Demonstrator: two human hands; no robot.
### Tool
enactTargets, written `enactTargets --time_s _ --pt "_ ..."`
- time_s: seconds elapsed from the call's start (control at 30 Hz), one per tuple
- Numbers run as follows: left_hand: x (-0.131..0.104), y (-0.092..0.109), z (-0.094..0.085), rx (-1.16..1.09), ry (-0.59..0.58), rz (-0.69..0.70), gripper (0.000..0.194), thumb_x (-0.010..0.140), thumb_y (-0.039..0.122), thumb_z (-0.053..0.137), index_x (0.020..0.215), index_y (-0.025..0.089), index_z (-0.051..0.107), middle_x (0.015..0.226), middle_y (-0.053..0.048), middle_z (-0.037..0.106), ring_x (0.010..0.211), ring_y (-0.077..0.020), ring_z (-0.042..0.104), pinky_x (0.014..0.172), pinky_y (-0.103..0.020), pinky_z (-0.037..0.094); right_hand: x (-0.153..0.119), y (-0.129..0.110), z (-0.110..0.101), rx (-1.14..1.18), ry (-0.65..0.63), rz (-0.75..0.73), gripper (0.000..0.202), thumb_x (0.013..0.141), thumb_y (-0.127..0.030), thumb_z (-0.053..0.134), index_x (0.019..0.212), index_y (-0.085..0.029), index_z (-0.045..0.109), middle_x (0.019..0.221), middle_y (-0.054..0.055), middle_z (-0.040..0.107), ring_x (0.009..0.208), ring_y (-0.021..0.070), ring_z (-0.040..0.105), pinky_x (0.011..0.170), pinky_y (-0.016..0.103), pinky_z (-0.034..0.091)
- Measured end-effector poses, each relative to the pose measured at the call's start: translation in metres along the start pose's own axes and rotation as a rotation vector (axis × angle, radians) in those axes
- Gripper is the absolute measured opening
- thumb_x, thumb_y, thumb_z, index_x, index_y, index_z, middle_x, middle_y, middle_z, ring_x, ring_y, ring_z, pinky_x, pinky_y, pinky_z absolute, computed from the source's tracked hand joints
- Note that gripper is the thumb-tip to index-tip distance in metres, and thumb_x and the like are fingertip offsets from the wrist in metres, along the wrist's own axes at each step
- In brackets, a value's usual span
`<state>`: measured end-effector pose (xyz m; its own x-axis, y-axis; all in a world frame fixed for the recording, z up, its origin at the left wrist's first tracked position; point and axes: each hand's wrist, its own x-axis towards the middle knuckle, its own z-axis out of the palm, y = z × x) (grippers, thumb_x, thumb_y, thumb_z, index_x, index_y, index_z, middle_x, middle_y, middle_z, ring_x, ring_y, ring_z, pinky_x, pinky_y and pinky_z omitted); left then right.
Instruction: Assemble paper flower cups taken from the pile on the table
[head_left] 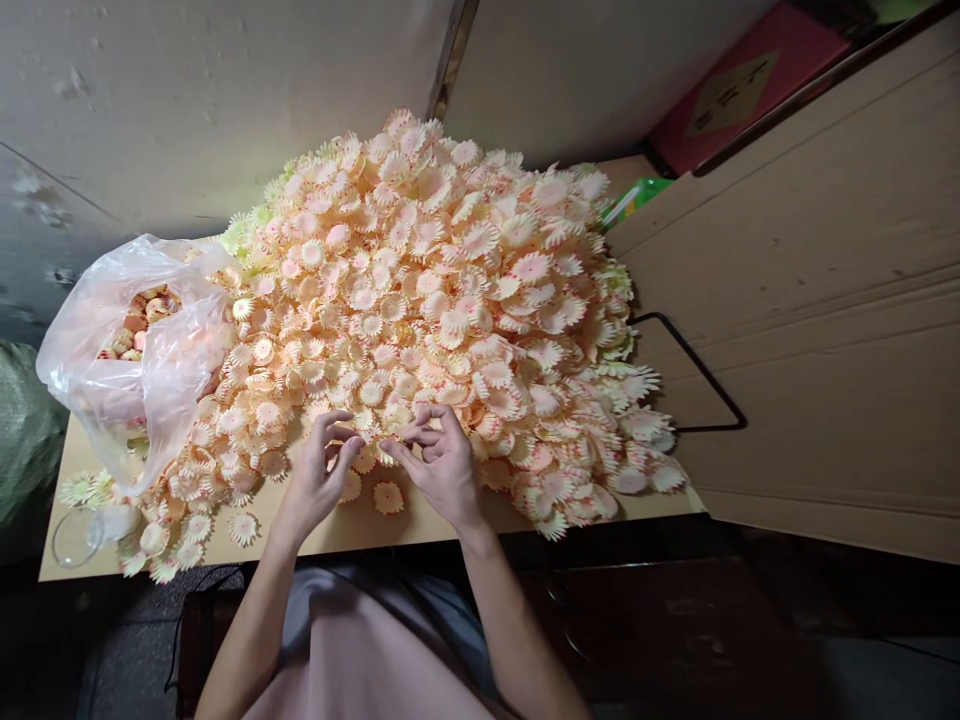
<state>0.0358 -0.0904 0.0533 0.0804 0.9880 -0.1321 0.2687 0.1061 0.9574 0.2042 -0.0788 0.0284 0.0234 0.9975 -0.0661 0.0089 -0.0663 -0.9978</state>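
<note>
**Hands at the foot of a flower heap**

Where the heap of paper flowers (442,310) meets the table (420,520) edge, the left hand (319,480) and right hand (442,460) pinch one small flower (379,443) between their fingertips. A plastic bag (142,350) lies left.

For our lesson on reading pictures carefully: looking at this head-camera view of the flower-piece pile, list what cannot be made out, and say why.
- What the left hand and right hand pinch between them: too small, and covered by the fingertips.
- The table surface under the pile of petal pieces: buried by the heap.
- Contents of the plastic bag: blurred by the cloudy film.
- The red box: its label is too small, and cardboard cuts it off.
</note>
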Motion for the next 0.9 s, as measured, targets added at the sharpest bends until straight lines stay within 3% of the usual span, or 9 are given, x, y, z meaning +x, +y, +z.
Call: enactTargets --time_s 0.3,0.57,0.73,0.9 --pt "-0.002 0.003 0.004 -0.121 -0.09 -0.072 0.032 0.093 0.042 0.055 0.117 0.022 0.049 0.084 -0.001 0.062 0.073 -0.0112 0.061 0.063 -0.02 0.045 -0.007 0.006 0.008 -0.082 -0.02 -0.08 0.026 0.088 -0.038 0.063 0.093 -0.025 0.041 0.079 -0.002 0.046 0.062 0.0121 0.049 0.055 0.022 0.044" --pt "0.001 -0.001 0.012 -0.237 -0.049 -0.091 0.044 0.077 0.041 0.074 0.111 0.022 0.053 0.081 0.001 0.055 0.076 -0.011 0.056 0.068 -0.021 0.047 -0.007 0.008 0.011 -0.103 -0.011 -0.108 0.026 0.089 -0.04 0.061 0.091 -0.025 0.04 0.077 -0.002 0.045 0.062 0.0123 0.048 0.052 0.021 0.041" --pt "0.003 -0.007 0.013 -0.324 -0.065 -0.144 0.048 0.07 0.039 0.081 0.107 0.021 0.055 0.082 0.001 0.054 0.08 -0.0119 0.055 0.07 -0.021 0.048 -0.009 0.009 0.009 -0.119 -0.03 -0.107 0.025 0.089 -0.038 0.062 0.091 -0.024 0.042 0.077 -0.001 0.048 0.062 0.0129 0.053 0.048 0.021 0.04" --pt "0.003 -0.011 0.011 -0.267 -0.128 -0.083 0.044 0.068 0.033 0.084 0.102 0.02 0.059 0.095 -0.003 0.06 0.088 -0.0123 0.058 0.076 -0.022 0.048 -0.007 0.002 0.003 -0.154 -0.203 -0.114 0.022 0.089 -0.031 0.065 0.102 -0.024 0.048 0.079 0.0 0.063 0.068 0.0149 0.065 0.058 0.023 0.047"
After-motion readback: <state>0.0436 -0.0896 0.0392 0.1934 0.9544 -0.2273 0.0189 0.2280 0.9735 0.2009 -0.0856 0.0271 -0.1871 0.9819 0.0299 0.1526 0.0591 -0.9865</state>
